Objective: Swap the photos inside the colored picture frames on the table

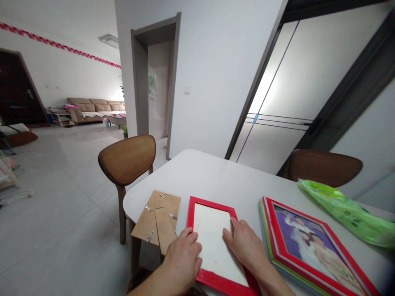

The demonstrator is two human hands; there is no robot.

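Observation:
A red picture frame lies on the table in front of me, with a plain white sheet filling its opening. My left hand grips the frame's left side, its fingers curled over the rail and onto the sheet's edge. On the opposite side my right hand holds the right rail, thumb and fingers closed near the sheet. Left of the frame rests a brown backing board with metal clips and a stand flap, partly covered by my left hand.
At the right sits a stack of frames, the top one a red-edged photo frame. Beyond it lies a green plastic bag. Wooden chairs stand at the left and far right of the white table.

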